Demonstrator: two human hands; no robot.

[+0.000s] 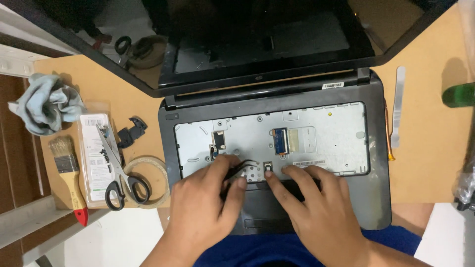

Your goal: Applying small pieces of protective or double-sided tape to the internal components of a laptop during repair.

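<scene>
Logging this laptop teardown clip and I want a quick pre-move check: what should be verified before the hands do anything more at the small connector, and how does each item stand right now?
1. Keyboard off, metal tray exposed: ok.
2. Black tweezers held in left hand, tips pointing at the small connector: ok.
3. Right hand resting on the palm rest, index finger beside the connector: ok.
4. Connector latch open or closed: cannot tell, too small.
5. Screen open and leaning back, out of the hands' way: ok.
6. Scissors and brush lying left of the laptop, apart from it: ok.
</scene>
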